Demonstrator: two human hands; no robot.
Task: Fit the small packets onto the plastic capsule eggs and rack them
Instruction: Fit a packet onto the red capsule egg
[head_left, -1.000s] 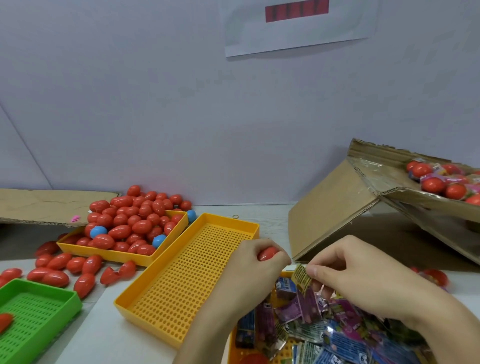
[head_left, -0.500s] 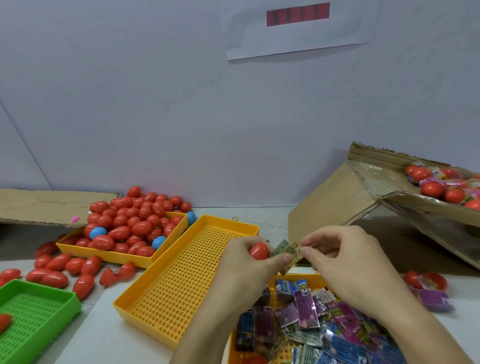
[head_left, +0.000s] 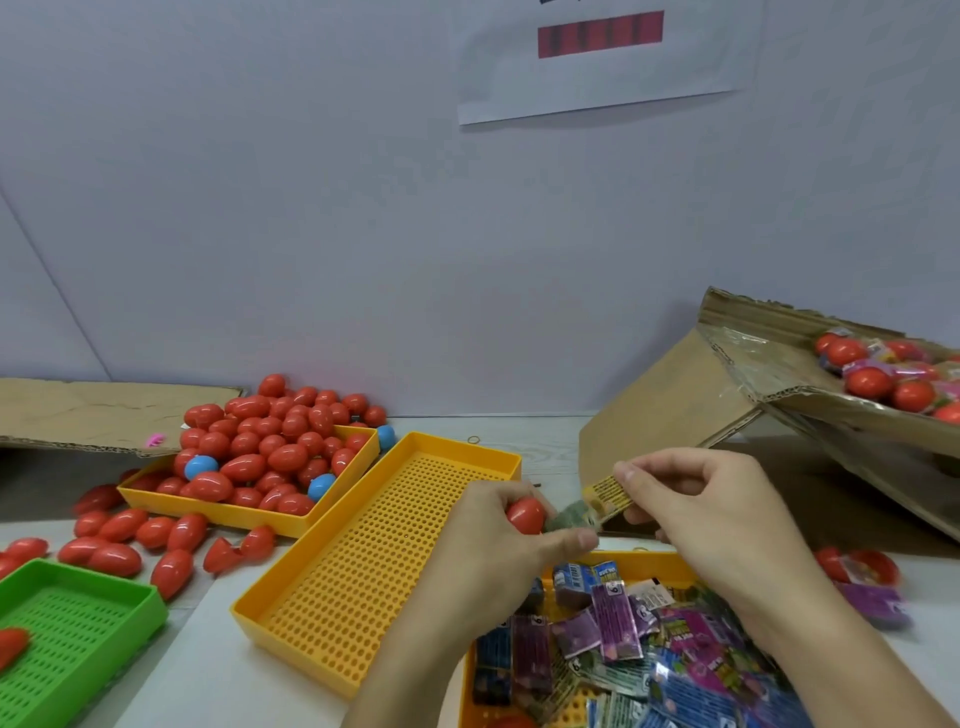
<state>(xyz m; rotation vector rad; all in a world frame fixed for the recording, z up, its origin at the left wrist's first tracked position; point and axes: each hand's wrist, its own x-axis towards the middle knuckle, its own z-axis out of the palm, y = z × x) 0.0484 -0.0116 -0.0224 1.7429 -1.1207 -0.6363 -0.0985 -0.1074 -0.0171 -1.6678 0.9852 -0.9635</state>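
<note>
My left hand (head_left: 498, 540) grips a red capsule egg (head_left: 525, 514) above the near corner of an empty yellow perforated tray (head_left: 395, 551). My right hand (head_left: 701, 509) pinches the yellow end of a small green-and-yellow packet (head_left: 597, 501), whose other end meets the egg under my left thumb. Below both hands a yellow tray (head_left: 623, 561) holds a heap of purple, blue and pink packets (head_left: 649, 649). A second yellow tray (head_left: 249, 514) at the left is piled with red eggs (head_left: 270, 447) and a few blue ones.
Loose red eggs (head_left: 119, 545) lie on the table by a green perforated tray (head_left: 78, 639) at the near left. A tilted cardboard box (head_left: 779, 395) at the right holds wrapped eggs (head_left: 883, 379). A flat cardboard sheet (head_left: 93, 415) lies at the far left.
My right hand lifted one packet out of the heap and brought it up to the egg in my left hand. Both hands rose a little above the packet tray.
</note>
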